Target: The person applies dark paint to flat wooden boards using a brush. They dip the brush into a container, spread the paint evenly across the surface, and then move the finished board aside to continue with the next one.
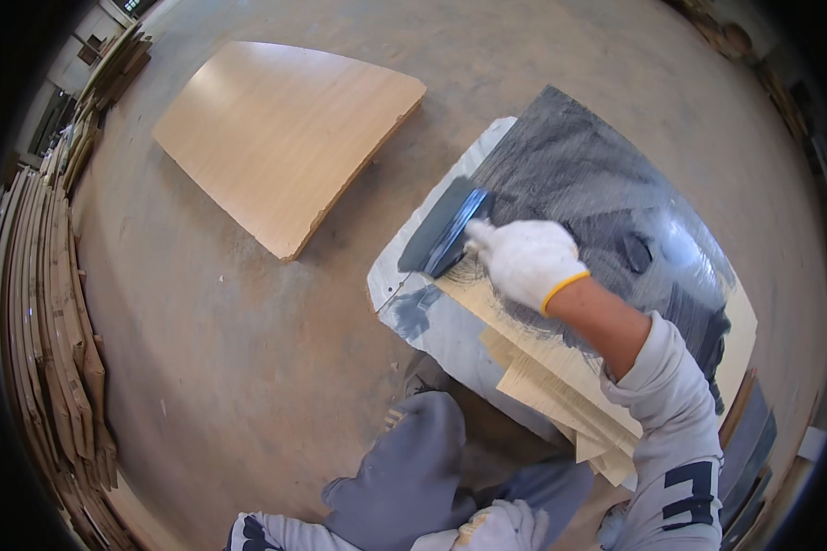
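right hand (527,260) fisted on brush (444,228) | left hand (504,527) low, grip unclear | sheet (579,174) thin, wet-slick, likely floppy | hold bare edges

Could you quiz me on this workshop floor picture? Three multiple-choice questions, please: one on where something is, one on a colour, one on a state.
1. Where does the bare wooden board lie?
A. on the floor, left of the painted sheet
B. on the painted sheet
C. against a wall

2. What colour is the paint on the sheet?
A. red
B. dark grey
C. yellow

3. What does the right hand do?
A. hangs empty
B. grips the wide brush
C. lifts the board

Answers: 1 A, floor lies between them; 2 B, grey strokes cover it; 3 B, gloved fingers close on its handle.
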The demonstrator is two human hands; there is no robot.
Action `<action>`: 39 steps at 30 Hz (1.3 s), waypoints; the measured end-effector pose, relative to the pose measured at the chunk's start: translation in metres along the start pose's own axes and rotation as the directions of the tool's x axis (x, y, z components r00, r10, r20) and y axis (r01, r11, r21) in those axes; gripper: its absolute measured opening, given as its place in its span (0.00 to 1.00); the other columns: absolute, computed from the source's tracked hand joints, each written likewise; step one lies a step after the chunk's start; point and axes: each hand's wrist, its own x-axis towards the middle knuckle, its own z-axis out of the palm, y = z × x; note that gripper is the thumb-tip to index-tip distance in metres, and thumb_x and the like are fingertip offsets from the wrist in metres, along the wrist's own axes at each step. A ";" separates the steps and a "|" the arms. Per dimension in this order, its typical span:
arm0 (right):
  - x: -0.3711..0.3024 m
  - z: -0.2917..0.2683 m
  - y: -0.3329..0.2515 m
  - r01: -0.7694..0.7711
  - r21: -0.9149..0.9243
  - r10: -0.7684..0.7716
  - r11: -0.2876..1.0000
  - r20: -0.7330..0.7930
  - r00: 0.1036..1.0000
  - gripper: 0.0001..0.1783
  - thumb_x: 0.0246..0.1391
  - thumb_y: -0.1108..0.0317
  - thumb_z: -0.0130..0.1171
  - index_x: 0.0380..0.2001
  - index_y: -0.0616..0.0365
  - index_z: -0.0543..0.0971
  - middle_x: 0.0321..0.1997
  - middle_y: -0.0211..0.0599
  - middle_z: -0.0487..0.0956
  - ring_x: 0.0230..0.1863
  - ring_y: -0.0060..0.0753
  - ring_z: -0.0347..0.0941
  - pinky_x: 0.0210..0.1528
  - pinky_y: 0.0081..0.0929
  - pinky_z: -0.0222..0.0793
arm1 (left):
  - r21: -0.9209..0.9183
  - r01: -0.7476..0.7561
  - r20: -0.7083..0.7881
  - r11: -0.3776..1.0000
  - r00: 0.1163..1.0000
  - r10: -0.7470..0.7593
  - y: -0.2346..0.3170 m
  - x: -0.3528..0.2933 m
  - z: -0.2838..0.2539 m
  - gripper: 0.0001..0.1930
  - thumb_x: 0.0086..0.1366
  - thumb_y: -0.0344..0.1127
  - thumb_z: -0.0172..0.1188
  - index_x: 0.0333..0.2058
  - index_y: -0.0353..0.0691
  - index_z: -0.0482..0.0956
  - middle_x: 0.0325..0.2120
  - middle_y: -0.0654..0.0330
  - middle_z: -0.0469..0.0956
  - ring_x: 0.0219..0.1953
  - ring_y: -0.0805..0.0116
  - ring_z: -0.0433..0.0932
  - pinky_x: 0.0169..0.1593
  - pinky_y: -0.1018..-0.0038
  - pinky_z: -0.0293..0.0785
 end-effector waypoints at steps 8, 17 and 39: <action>-0.014 0.008 -0.025 -0.109 -0.045 0.112 0.993 0.076 0.991 0.21 0.76 0.62 0.47 0.68 0.43 0.72 0.48 0.48 0.89 0.49 0.55 0.88 0.50 0.54 0.82 | 0.106 0.222 0.088 0.969 0.969 -0.231 0.018 0.017 -0.029 0.40 0.53 0.38 0.74 0.55 0.21 0.61 0.37 0.38 0.76 0.39 0.39 0.83 0.45 0.50 0.79; -0.027 -0.002 -0.012 -0.112 -0.040 0.115 0.993 0.082 0.990 0.18 0.76 0.61 0.47 0.63 0.45 0.76 0.46 0.46 0.90 0.49 0.52 0.89 0.49 0.50 0.82 | 0.061 0.013 0.047 0.998 0.999 -0.016 0.002 0.002 -0.005 0.47 0.47 0.38 0.79 0.62 0.29 0.63 0.49 0.41 0.72 0.50 0.38 0.77 0.50 0.50 0.78; -0.099 0.002 0.123 -0.151 0.961 0.362 0.232 0.059 0.930 0.26 0.61 0.75 0.68 0.62 0.72 0.79 0.42 0.42 0.88 0.35 0.18 0.78 0.31 0.15 0.70 | 0.302 0.089 0.078 0.949 0.990 -0.118 0.008 0.005 -0.019 0.34 0.54 0.43 0.72 0.53 0.24 0.72 0.42 0.44 0.74 0.42 0.44 0.79 0.46 0.56 0.78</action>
